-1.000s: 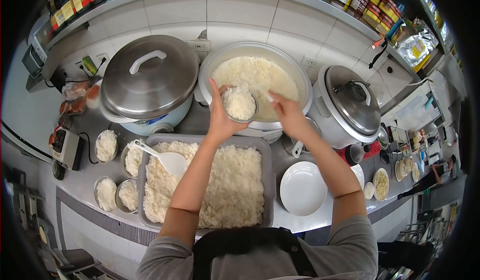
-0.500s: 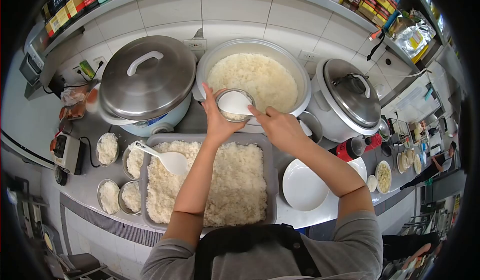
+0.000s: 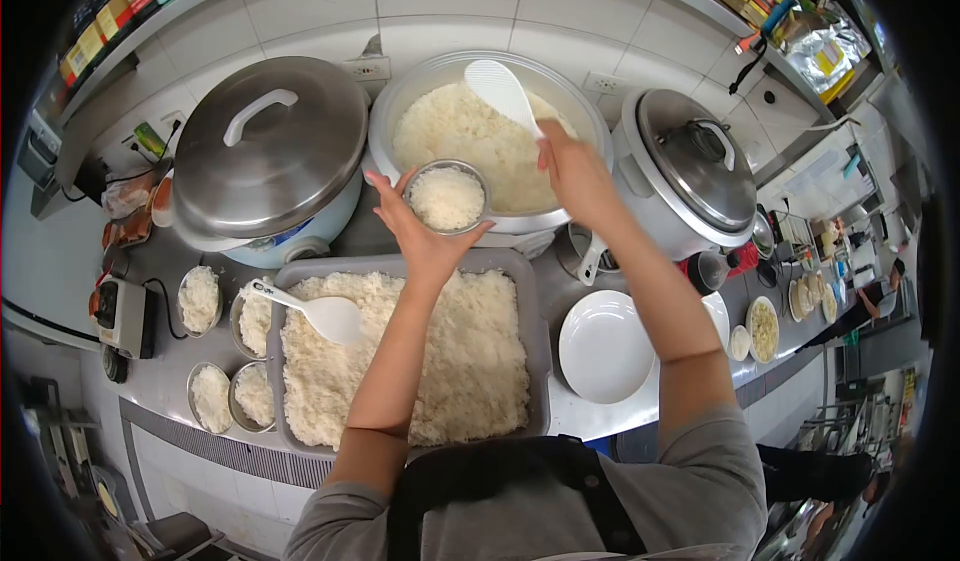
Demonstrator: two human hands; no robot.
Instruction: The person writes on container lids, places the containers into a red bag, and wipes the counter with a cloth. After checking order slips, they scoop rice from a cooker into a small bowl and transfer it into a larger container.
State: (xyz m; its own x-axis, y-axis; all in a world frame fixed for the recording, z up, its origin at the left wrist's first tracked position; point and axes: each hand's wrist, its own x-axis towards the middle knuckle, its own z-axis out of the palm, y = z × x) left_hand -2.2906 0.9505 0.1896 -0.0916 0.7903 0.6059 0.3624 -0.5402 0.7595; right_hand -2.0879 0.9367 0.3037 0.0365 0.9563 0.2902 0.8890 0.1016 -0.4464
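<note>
A tiled kitchen wall backs the crowded surface [image 3: 150, 366], with jars lined on a shelf above. The left hand [image 3: 415, 236] is cupped under a small metal bowl [image 3: 447, 198] filled with rice, holding it at the near rim of the open rice cooker [image 3: 385, 126]. The right hand [image 3: 575, 176] is closed around the handle of a white rice paddle [image 3: 500, 89] (blade up, above the cooker's rice). Just in front of the cooker lies a grey tray [image 3: 540, 361] of rice, with a second paddle [image 3: 325, 316] resting in it. Four rice-filled bowls [image 3: 200, 299] stand left of the tray and a white plate [image 3: 605, 346] to its right. A lidded pot [image 3: 265, 146] flanks the cooker on the left, and a lidded cooker [image 3: 695, 166] on the right.
</note>
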